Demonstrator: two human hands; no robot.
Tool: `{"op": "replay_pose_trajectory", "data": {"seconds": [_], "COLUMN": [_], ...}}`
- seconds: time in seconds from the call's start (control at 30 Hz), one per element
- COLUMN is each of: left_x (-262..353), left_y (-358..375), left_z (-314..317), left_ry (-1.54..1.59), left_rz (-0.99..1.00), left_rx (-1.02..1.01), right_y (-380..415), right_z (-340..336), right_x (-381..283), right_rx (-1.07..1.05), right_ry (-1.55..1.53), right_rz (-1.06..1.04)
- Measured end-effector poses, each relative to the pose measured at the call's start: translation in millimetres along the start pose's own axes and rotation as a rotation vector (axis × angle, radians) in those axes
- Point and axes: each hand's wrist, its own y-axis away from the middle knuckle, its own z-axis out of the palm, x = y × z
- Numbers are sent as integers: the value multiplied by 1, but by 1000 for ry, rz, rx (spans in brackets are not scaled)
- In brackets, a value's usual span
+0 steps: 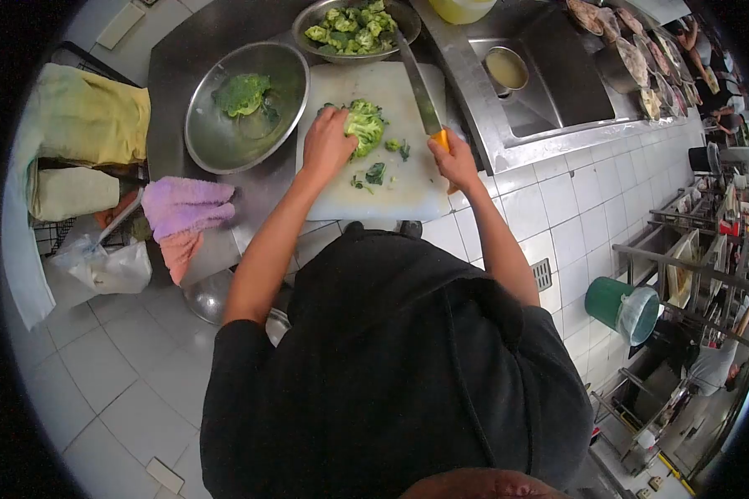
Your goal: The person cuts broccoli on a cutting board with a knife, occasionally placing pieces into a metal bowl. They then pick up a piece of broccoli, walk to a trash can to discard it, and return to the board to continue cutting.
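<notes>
On a white cutting board (408, 187), my left hand (328, 143) is closed around the left side of a green broccoli head (364, 127). My right hand (455, 160) grips the orange handle of a large knife (420, 87), its blade pointing away from me over the board's right side, apart from the broccoli. Small green pieces (375, 173) lie on the board near the head. Beyond the board, a metal bowl (341, 57) holds cut florets (358, 29). To the left, a wider metal bowl (204, 145) contains another piece of broccoli (243, 94).
A steel sink (562, 75) with a metal container (506, 68) is at right. Purple and pink cloths (183, 208) hang over the counter's left edge. A green bin (612, 301) stands on the floor at right. Other people are visible far right.
</notes>
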Motion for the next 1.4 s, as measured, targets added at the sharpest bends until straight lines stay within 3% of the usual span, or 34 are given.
{"op": "replay_pose_trajectory", "data": {"seconds": [0.1,0.2,0.3,0.4,0.6,0.67,0.73,0.77,0.8,0.9,0.93,1.0,1.07,1.17,1.3,1.33,1.4], "left_x": [13,26,40,36,49,47,56,56,57,38,43,19,1,1,1,16,16], "left_y": [-8,-10,-2,-6,-38,-73,-112,-122,-132,-130,-122,-103,-84,-70,-19,-9,7], "left_z": [5,26,56,83,62,49,5,-15,-36,-45,-55,-36,-10,-10,4,-6,2], "left_ry": [-101,-364,-412,-500,-250,-184,-143,-147,-183,-287,-287,-292,-253,82,93,141,140], "left_rz": [102,503,677,604,501,584,376,423,404,145,-70,-196,-319,-504,-244,-320,-241], "left_rx": [61,152,-170,-346,-160,157,142,311,353,279,-56,-273,-315,-479,-176,-242,-131], "right_y": [20,50,73,86,117,125,128,129,128,127,126,125,127,126,125,124,117], "right_z": [-6,-11,-14,-6,-10,-14,-20,-20,-19,-20,-18,-15,-18,-13,-7,-5,3], "right_x": [14,17,12,26,24,22,11,10,10,3,7,6,-10,-14,-36,-44,-50], "right_rx": [32,42,35,92,137,135,116,119,124,114,116,109,91,91,58,41,21], "right_ry": [-35,-64,-133,-148,-185,-200,-240,-247,-257,-181,-148,-100,-71,7,37,27,23], "right_rz": [30,69,135,130,207,233,268,263,254,244,222,205,219,161,111,106,72]}}
